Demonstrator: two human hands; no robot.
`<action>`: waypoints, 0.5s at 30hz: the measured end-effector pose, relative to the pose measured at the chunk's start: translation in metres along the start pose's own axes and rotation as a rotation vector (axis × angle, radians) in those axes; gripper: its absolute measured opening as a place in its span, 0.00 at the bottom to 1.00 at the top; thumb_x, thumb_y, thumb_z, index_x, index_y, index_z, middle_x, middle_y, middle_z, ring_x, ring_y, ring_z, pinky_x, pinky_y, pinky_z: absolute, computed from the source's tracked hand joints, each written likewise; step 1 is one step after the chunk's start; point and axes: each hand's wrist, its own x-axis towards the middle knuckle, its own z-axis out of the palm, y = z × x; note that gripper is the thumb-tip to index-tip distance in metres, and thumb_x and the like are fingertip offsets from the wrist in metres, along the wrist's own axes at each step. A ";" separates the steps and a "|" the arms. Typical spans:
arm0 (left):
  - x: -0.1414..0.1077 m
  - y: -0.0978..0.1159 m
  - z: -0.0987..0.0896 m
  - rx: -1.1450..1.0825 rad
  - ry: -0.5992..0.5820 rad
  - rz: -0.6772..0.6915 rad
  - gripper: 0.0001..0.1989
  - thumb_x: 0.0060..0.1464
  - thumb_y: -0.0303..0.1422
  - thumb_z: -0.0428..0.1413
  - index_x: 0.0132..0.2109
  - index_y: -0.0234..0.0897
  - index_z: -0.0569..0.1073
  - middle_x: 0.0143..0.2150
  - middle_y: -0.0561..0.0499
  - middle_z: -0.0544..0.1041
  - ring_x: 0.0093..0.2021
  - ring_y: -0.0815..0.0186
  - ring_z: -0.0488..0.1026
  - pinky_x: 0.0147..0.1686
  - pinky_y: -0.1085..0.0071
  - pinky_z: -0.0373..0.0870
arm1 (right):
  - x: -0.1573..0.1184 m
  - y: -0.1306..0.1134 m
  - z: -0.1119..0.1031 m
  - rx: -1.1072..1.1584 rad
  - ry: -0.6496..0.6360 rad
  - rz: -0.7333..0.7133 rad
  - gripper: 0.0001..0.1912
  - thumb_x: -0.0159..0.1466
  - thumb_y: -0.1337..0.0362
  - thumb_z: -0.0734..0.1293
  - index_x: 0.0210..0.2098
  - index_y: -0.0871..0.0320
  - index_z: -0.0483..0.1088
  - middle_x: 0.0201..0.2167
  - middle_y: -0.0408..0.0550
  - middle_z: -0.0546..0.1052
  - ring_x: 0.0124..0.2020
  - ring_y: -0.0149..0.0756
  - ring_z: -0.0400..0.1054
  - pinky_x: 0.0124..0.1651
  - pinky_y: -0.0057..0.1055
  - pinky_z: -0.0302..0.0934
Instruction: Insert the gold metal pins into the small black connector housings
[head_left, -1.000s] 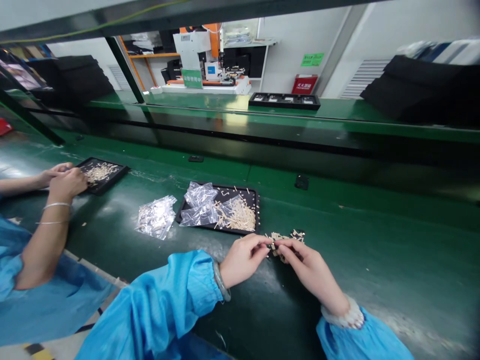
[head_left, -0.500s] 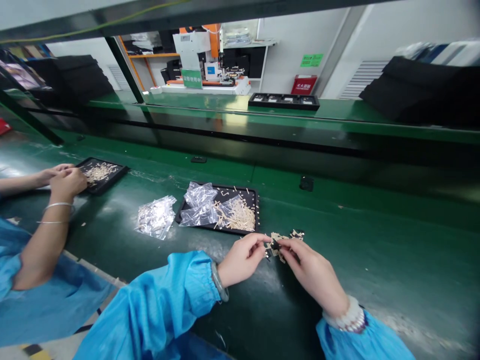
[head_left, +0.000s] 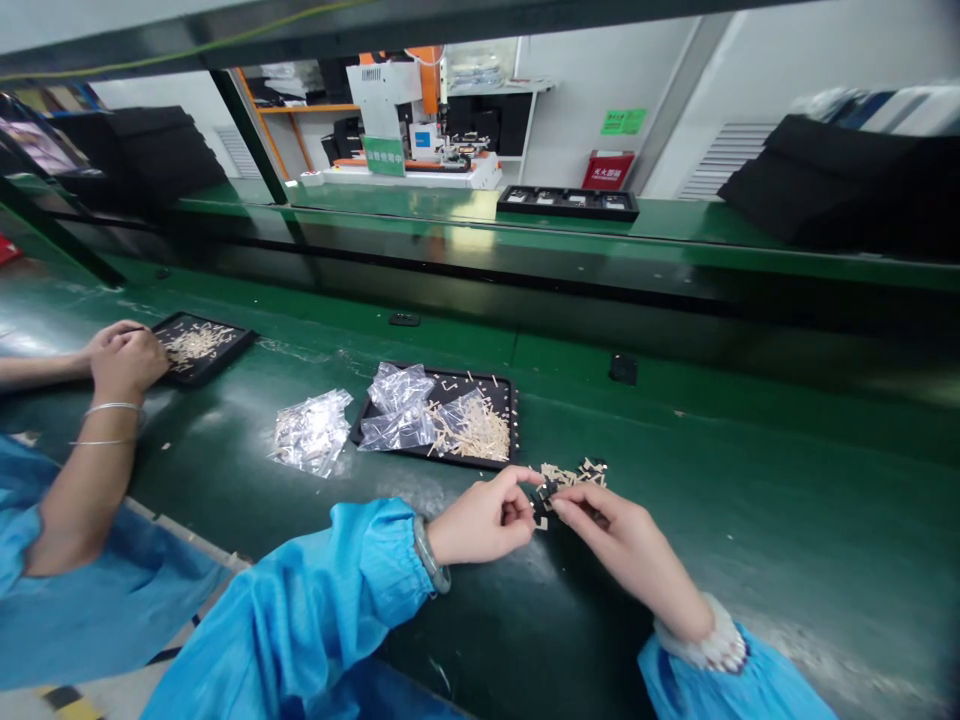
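Note:
A small pile of beige and black pieces (head_left: 570, 478) lies on the green table, right of a black tray (head_left: 420, 458). My left hand (head_left: 487, 515) is at the pile's left side, index finger stretched toward the pieces, other fingers curled. From the right, my right hand (head_left: 619, 535) reaches the pile's front edge, thumb and index finger pinched together; whatever is between the fingertips is too small to make out. Beige strips (head_left: 480, 430) and clear plastic bags (head_left: 397, 400) fill the tray. More clear bags (head_left: 311, 432) lie left of it.
At the left, another person's hands (head_left: 127, 355) are over a second black tray (head_left: 206, 375) of beige strips. Small black items (head_left: 622, 369) lie toward the back. A raised shelf (head_left: 450, 225) crosses behind, holding a long black tray (head_left: 566, 205).
My right fingertips have shifted slightly left and down at the pile, and my left thumb has drawn back from it. The other person's hands have moved slightly left.

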 end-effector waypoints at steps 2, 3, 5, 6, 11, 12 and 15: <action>-0.001 0.001 -0.003 0.076 -0.036 0.005 0.27 0.47 0.26 0.52 0.56 0.40 0.58 0.29 0.57 0.70 0.27 0.72 0.65 0.30 0.76 0.62 | 0.000 -0.003 0.002 0.096 -0.089 -0.025 0.09 0.62 0.58 0.60 0.35 0.53 0.70 0.32 0.44 0.76 0.33 0.34 0.70 0.36 0.28 0.63; -0.002 0.002 -0.005 0.115 -0.054 0.005 0.29 0.47 0.26 0.52 0.57 0.41 0.57 0.28 0.58 0.70 0.27 0.72 0.65 0.30 0.76 0.63 | 0.000 -0.005 0.003 0.116 -0.125 -0.031 0.09 0.62 0.59 0.60 0.35 0.54 0.70 0.31 0.44 0.75 0.32 0.34 0.69 0.36 0.29 0.62; -0.003 0.004 -0.009 0.173 -0.078 0.010 0.31 0.46 0.27 0.52 0.59 0.43 0.56 0.29 0.58 0.71 0.27 0.71 0.66 0.30 0.75 0.63 | 0.000 -0.007 0.005 0.124 -0.180 -0.038 0.08 0.62 0.61 0.60 0.32 0.55 0.70 0.30 0.43 0.75 0.31 0.34 0.68 0.34 0.28 0.61; -0.004 0.004 -0.011 0.191 -0.080 0.019 0.31 0.46 0.27 0.52 0.59 0.43 0.55 0.30 0.58 0.72 0.27 0.71 0.66 0.31 0.75 0.63 | -0.001 -0.008 0.006 0.125 -0.201 -0.039 0.08 0.62 0.62 0.60 0.31 0.55 0.69 0.29 0.43 0.74 0.30 0.33 0.68 0.34 0.28 0.60; -0.005 0.005 -0.014 0.147 -0.007 0.091 0.28 0.49 0.26 0.51 0.59 0.42 0.57 0.33 0.55 0.73 0.30 0.71 0.67 0.35 0.74 0.64 | -0.001 -0.011 0.009 0.184 -0.252 -0.007 0.08 0.60 0.62 0.61 0.27 0.56 0.69 0.24 0.41 0.72 0.26 0.31 0.64 0.29 0.27 0.56; -0.004 0.006 -0.013 0.094 0.042 0.097 0.26 0.51 0.27 0.50 0.58 0.41 0.58 0.34 0.54 0.72 0.30 0.71 0.67 0.34 0.74 0.64 | 0.000 -0.012 0.010 0.231 -0.222 0.015 0.08 0.59 0.61 0.62 0.26 0.57 0.68 0.23 0.41 0.71 0.25 0.31 0.63 0.29 0.27 0.56; -0.003 0.008 -0.006 -0.120 0.214 0.082 0.17 0.54 0.31 0.51 0.51 0.36 0.65 0.35 0.51 0.71 0.32 0.71 0.67 0.34 0.74 0.65 | 0.000 -0.017 0.012 0.477 -0.065 0.152 0.11 0.57 0.56 0.64 0.25 0.58 0.68 0.19 0.40 0.67 0.22 0.29 0.59 0.26 0.26 0.54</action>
